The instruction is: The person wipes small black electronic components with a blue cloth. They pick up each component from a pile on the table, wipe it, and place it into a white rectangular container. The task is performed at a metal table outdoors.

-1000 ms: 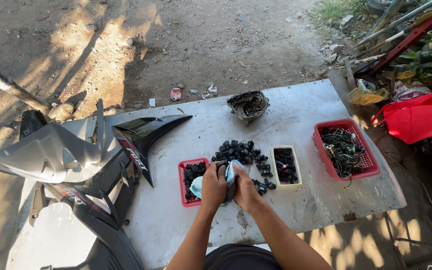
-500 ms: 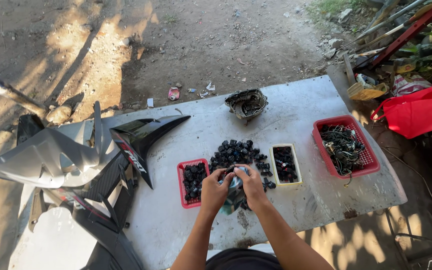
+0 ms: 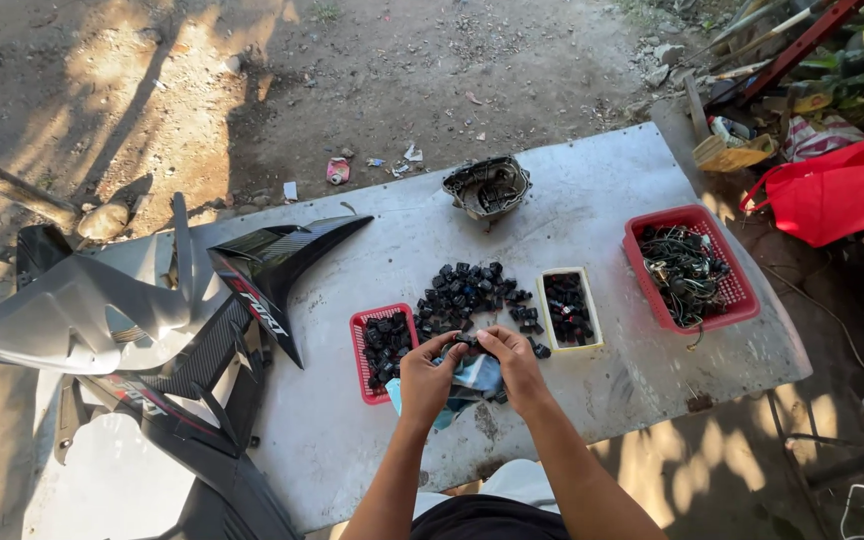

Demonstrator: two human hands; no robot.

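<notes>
Both palms down over table (image 3: 592,215): L hand (image 3: 426,378) & R hand (image 3: 516,364) fingertips pinching small black part (image 3: 466,342), blue rag (image 3: 472,380) beneath.

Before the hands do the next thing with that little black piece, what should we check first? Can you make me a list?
1. Both hands on the piece: left hand and right hand pinch the small black part between fingertips. Ok.
2. Blue cloth close by: under the hands. Ok.
3. Small red basket has room: black parts inside, not heaped. Ok.
4. Loose pile of black parts away from the table edge. Ok.
5. Part clean: too small to see. Cannot tell.
6. Cream tray within reach, beside the right hand. Ok.
</notes>
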